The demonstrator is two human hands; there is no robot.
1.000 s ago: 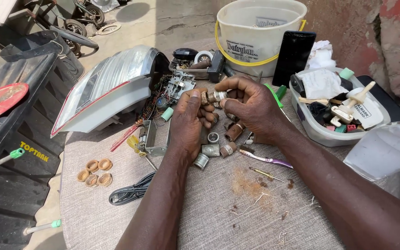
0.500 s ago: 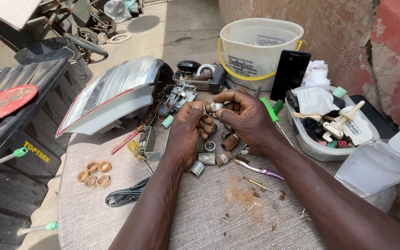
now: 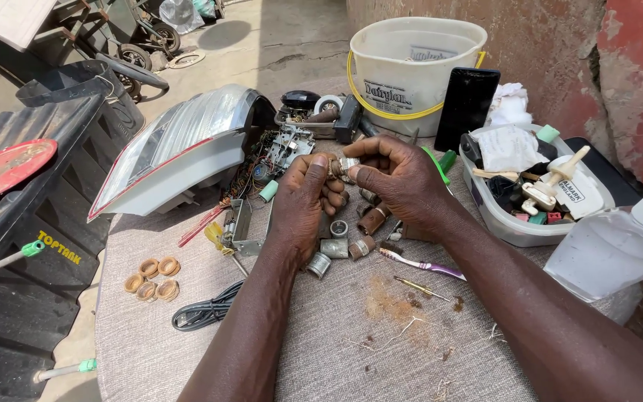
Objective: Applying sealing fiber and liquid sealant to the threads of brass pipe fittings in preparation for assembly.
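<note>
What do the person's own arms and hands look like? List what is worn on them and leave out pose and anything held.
Both forearms come into the head view bare: no sleeves, gloves, watch or bracelet show. The left hand and the right hand are bare too, and no rings can be seen on the fingers. Nails look short. No cables, tape or markings appear on either arm.

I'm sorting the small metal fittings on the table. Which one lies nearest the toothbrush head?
The rusty brown fitting, lying on its side just left of the purple-handled toothbrush. The grey ones lie farther left, below the left hand.
</note>
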